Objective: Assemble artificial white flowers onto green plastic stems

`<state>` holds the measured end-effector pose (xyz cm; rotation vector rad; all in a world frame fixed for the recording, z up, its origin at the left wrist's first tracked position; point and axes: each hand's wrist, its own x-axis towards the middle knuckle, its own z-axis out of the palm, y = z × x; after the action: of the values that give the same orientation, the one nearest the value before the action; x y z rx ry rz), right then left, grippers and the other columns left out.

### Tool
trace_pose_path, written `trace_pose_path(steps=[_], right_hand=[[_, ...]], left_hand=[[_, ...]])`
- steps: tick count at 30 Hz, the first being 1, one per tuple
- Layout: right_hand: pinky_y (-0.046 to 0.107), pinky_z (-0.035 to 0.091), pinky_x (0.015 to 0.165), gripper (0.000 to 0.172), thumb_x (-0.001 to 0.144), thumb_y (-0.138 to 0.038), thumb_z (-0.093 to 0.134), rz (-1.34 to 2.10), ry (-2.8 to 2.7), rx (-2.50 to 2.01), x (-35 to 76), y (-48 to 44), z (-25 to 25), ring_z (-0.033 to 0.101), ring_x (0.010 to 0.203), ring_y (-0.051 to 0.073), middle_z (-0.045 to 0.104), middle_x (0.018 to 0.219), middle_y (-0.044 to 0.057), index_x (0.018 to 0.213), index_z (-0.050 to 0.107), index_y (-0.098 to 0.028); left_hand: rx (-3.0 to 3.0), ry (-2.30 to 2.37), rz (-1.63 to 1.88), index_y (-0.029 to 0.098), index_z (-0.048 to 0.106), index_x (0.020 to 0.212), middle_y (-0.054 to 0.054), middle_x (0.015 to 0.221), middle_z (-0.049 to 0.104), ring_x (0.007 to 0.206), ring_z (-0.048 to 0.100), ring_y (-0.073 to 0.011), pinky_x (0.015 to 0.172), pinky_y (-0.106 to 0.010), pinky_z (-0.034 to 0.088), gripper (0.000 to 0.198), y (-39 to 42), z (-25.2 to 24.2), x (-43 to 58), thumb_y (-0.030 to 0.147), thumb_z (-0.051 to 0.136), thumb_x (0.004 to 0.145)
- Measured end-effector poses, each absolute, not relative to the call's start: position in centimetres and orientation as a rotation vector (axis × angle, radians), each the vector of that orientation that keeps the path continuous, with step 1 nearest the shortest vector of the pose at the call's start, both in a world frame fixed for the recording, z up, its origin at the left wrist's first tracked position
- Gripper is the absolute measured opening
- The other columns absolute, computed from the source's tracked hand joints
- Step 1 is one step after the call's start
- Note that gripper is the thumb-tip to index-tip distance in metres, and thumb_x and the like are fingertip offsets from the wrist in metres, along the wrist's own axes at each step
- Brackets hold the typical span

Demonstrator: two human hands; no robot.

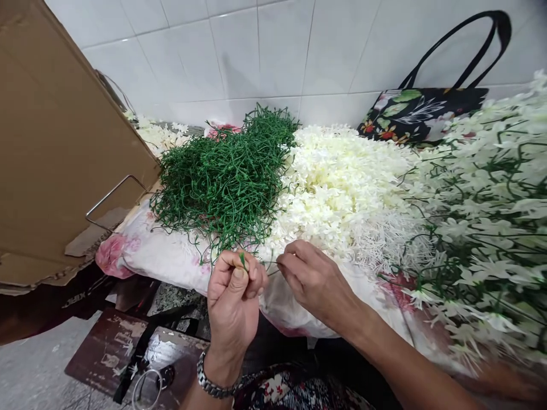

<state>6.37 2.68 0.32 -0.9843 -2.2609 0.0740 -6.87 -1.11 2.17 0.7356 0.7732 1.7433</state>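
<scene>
My left hand (236, 296), with a metal-band watch at the wrist, is closed in a pinch on a green plastic stem (243, 261); its tip pokes up between thumb and forefinger. To its right, my right hand (314, 285) has its fingers pinched together by a thin dark strand that spans the gap between the hands. What those fingertips hold is too small to make out. Just beyond the hands lies a tangled heap of green plastic stems (222, 176). Beside it spreads a pile of loose cream-white artificial flower petals (342, 171), with thin white stamen-like pieces (384, 242) in front.
Assembled white flowers on green stems (491, 228) crowd the right side. A floral handbag (427, 114) leans against the white tiled wall (277, 51). At left stands a large cardboard box (64, 142). A flowered cloth (171, 256) covers the work surface; a worn brown stool (106, 353) sits below.
</scene>
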Motion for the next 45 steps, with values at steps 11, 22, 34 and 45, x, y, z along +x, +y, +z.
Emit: trace_pose_path(steps=[11,22,34,45], right_hand=[[0.023,0.04,0.056,0.02,0.086,-0.009,0.041,0.271,-2.25,-1.045,7.2,3.3,0.7,0.047,0.058,0.011,0.051,0.065,0.001,0.072,0.054,-0.015],[0.031,0.042,0.064,0.022,0.083,-0.005,0.042,0.056,-2.342,-1.053,6.6,2.2,0.2,0.052,0.069,0.019,0.058,0.072,0.007,0.084,0.062,-0.013],[0.032,0.043,0.072,0.016,0.088,-0.011,0.045,-0.028,-2.109,-1.257,13.9,-2.0,-0.2,0.054,0.073,0.017,0.059,0.076,0.006,0.084,0.059,-0.016],[0.032,0.032,0.064,0.023,0.085,-0.006,0.046,-0.365,-2.337,-1.502,12.1,1.0,-0.4,0.044,0.066,0.019,0.05,0.066,0.005,0.067,0.054,-0.017]], left_hand=[[0.512,0.757,1.761,0.016,0.05,0.063,0.004,0.058,0.045,0.042,0.023,-0.0034,0.041,-0.017,0.027,0.019,-2.9,3.1,-9.8,0.015,0.067,0.073],[0.434,0.64,1.582,0.017,0.049,0.066,0.005,0.058,0.042,0.043,0.022,-0.0032,0.043,-0.016,0.025,0.02,-3.3,3.0,-7.9,0.018,0.068,0.071],[0.435,0.731,1.364,0.015,0.052,0.066,0.006,0.055,0.039,0.045,0.026,-0.0034,0.043,-0.017,0.023,0.022,-2.2,0.7,-5.7,0.021,0.073,0.066],[0.382,0.773,1.201,0.016,0.052,0.069,0.004,0.054,0.049,0.039,0.027,-0.0014,0.038,-0.015,0.022,0.024,-1.5,0.2,-4.7,0.024,0.074,0.065]])
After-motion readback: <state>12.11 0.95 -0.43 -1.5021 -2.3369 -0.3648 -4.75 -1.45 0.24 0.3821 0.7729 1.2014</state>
